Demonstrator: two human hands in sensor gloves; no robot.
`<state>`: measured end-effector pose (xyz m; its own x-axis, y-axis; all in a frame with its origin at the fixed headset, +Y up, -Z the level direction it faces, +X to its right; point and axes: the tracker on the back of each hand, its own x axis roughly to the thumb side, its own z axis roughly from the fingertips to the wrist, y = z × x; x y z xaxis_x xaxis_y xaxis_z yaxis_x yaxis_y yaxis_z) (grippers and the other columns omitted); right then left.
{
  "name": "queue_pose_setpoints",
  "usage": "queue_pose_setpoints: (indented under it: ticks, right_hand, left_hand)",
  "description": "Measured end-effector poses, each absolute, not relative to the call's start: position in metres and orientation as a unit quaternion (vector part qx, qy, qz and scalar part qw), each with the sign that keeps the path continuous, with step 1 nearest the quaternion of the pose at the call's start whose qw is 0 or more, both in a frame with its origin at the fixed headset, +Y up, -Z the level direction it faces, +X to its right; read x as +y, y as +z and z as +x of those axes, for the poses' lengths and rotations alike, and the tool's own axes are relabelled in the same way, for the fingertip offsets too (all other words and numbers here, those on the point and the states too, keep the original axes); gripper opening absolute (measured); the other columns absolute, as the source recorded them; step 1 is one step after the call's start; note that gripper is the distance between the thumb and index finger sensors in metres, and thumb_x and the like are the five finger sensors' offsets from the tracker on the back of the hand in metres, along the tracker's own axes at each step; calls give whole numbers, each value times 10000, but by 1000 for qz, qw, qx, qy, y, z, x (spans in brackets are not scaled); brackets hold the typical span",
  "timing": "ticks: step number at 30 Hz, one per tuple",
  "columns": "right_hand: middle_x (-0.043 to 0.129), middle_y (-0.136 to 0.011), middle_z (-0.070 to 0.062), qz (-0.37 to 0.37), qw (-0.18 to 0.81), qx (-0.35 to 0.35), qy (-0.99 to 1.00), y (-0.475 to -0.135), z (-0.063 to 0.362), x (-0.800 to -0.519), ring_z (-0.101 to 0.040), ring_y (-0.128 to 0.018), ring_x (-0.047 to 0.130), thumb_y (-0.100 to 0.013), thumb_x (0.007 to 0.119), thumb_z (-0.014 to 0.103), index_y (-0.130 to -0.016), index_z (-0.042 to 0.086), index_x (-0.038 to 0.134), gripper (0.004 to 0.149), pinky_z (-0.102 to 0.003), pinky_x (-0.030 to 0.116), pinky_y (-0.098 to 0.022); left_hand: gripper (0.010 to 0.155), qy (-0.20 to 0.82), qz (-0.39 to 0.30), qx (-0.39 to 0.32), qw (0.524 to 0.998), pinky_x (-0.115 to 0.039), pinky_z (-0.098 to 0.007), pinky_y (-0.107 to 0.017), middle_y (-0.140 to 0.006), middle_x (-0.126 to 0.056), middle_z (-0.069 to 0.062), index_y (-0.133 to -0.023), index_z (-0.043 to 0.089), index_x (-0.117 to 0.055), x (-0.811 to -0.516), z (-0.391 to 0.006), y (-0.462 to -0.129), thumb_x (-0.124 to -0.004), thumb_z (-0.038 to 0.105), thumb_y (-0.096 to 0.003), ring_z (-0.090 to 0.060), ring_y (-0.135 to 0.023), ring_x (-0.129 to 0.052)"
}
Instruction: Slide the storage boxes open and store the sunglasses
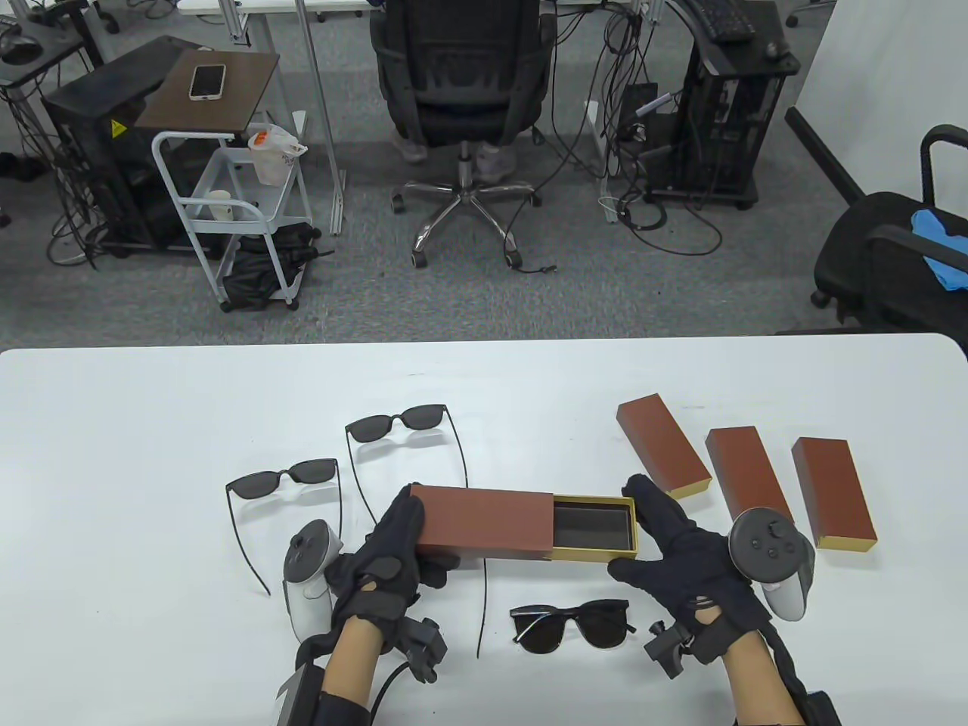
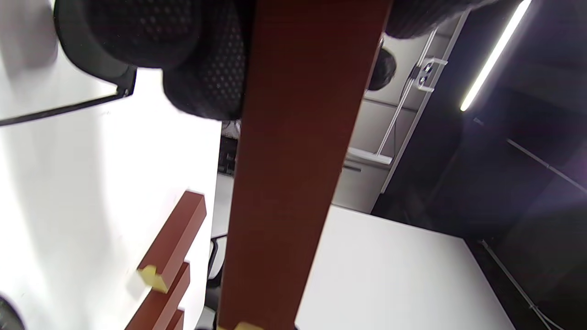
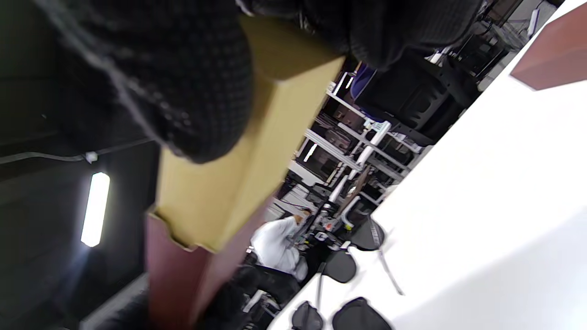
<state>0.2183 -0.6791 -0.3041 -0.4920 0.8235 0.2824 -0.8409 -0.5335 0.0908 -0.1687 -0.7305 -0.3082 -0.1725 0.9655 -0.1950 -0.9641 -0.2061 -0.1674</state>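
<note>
Folded sunglasses [image 1: 572, 624] nearest, left hand [image 1: 386, 560] grip clamped on sleeve [image 1: 484, 523], right hand [image 1: 684, 556] pinching tray [image 1: 594, 529] half out

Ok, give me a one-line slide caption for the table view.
Both hands slide a brown storage box open, left hand gripping the sleeve, right hand the gold tray, with three sunglasses around.

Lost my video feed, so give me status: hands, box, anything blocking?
Left hand grips sleeve. Right hand holds tray, partly out, empty. Folded sunglasses near, nothing blocking.
</note>
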Motion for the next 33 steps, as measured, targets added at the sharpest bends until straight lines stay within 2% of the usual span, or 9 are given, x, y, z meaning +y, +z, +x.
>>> queue_pose_setpoints:
  ticks: [3, 5, 6, 8, 12, 16, 20, 24, 33]
  right_hand:
    - [487, -1053, -147, 119, 422, -28, 898, -304, 216, -685, -430, -927, 596, -264, 975, 396, -976, 242, 433, 908, -553, 565, -682]
    - [561, -1031, -149, 114, 371, -16, 922, -305, 211, -691, -440, -904, 641, -270, 967, 403, -956, 238, 529, 830, -565, 592, -666]
    - [651, -996, -144, 117, 343, -27, 932, -304, 208, -693, -433, -874, 704, -266, 965, 403, -920, 239, 621, 757, -564, 630, -646]
    - [797, -917, -117, 145, 269, -13, 952, -305, 195, -701, -401, -803, 823, -268, 955, 408, -848, 257, 745, 635, -546, 705, -603]
    - [852, -878, -87, 203, 174, 28, 963, -302, 167, -716, -374, -779, 858, -275, 944, 401, -769, 282, 836, 520, -530, 728, -592]
    - [902, -836, -44, 250, 87, 35, 964, -298, 138, -727, -336, -749, 896, -276, 928, 413, -723, 302, 869, 464, -503, 756, -577]
    - [947, -780, -23, 270, 26, 15, 962, -296, 127, -732, -307, -704, 933, -264, 936, 394, -682, 301, 895, 431, -486, 780, -556]
    - [960, -756, -28, 268, -19, 17, 963, -297, 128, -743, -300, -674, 949, -265, 935, 385, -683, 291, 893, 431, -483, 790, -538]
    - [996, -668, -34, 252, -18, 10, 967, -299, 128, -749, -276, -583, 983, -279, 919, 353, -654, 291, 909, 380, -474, 814, -487]
  left_hand:
    - [765, 768, -102, 11, 632, -817, -407, -361, -849, -837, -101, -1133, 189, -364, -730, -175, -307, -574, 610, -530, -248, -546, -943]
    - [762, 769, -84, 23, 633, -817, -395, -341, -833, -846, -95, -1131, 194, -372, -729, -179, -306, -563, 622, -530, -237, -528, -947]
    - [762, 768, -75, 30, 635, -820, -386, -327, -821, -856, -90, -1129, 196, -381, -729, -182, -305, -554, 632, -529, -227, -514, -953]
    - [759, 765, -59, 52, 639, -826, -370, -304, -800, -876, -82, -1125, 196, -402, -729, -186, -304, -552, 641, -530, -213, -489, -966]
    - [756, 766, -48, 70, 637, -828, -366, -296, -793, -886, -69, -1122, 199, -419, -729, -189, -302, -560, 649, -530, -210, -480, -972]
    - [752, 760, -43, 77, 644, -829, -370, -292, -785, -896, -71, -1120, 199, -440, -730, -190, -303, -567, 648, -529, -214, -473, -975]
    - [750, 761, -46, 80, 643, -826, -383, -300, -789, -894, -92, -1119, 196, -446, -735, -191, -304, -570, 638, -526, -226, -478, -974]
    - [748, 754, -45, 84, 650, -826, -394, -316, -789, -893, -95, -1119, 198, -449, -738, -190, -304, -563, 633, -522, -232, -484, -972]
    - [748, 754, -54, 84, 650, -821, -413, -351, -809, -879, -97, -1123, 203, -430, -740, -189, -306, -557, 627, -520, -240, -512, -964]
